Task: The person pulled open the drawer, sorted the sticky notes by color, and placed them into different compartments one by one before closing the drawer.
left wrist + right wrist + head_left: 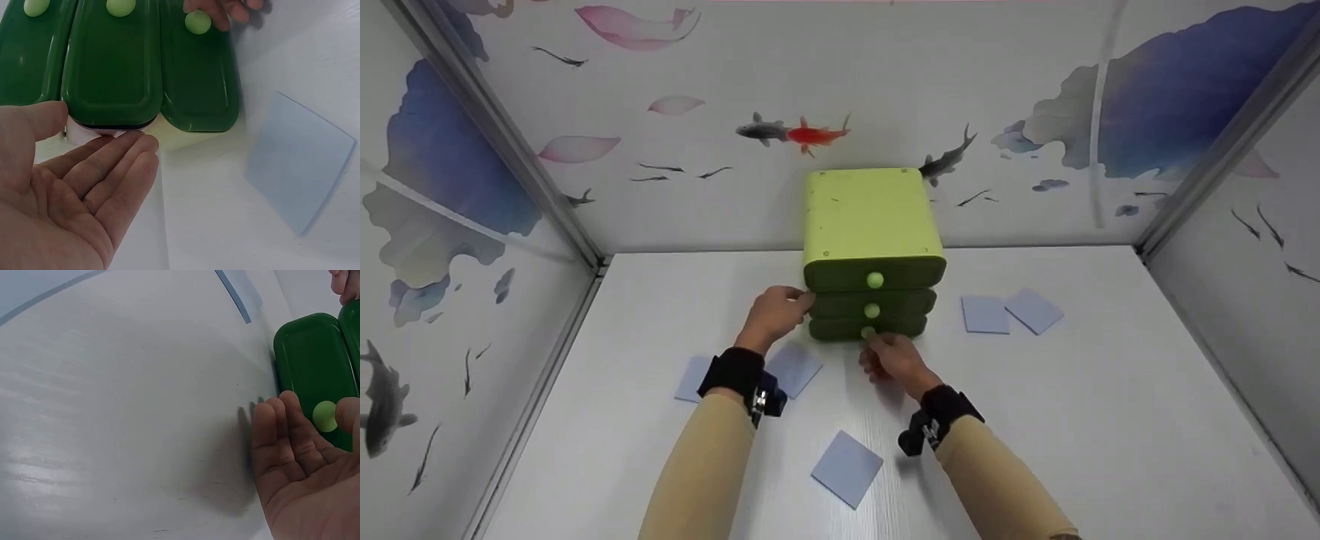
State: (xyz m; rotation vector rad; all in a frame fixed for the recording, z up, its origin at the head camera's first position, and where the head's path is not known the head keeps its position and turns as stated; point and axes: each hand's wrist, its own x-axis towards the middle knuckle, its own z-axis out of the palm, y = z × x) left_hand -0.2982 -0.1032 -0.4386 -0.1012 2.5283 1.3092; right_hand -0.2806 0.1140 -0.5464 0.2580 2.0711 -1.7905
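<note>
A small drawer cabinet (870, 214) with a light green body and three dark green drawer fronts stands against the back wall. Each front carries a round light green knob. My left hand (778, 311) is at the cabinet's left side, its fingers extended and fingertips right by the edge of the middle drawer (115, 62). At the bottom drawer (840, 328), my right hand (898, 360) pinches the knob (324, 416) with the thumb against it. The other fingers of that hand stretch out below the drawer front.
Pale blue square cards lie on the white table: one in front (847, 469), one partly under the left wrist (795, 369), another farther left (691, 379), and two overlapping cards (986, 313) at the right. Patterned panels (885, 90) enclose the table at the back and sides.
</note>
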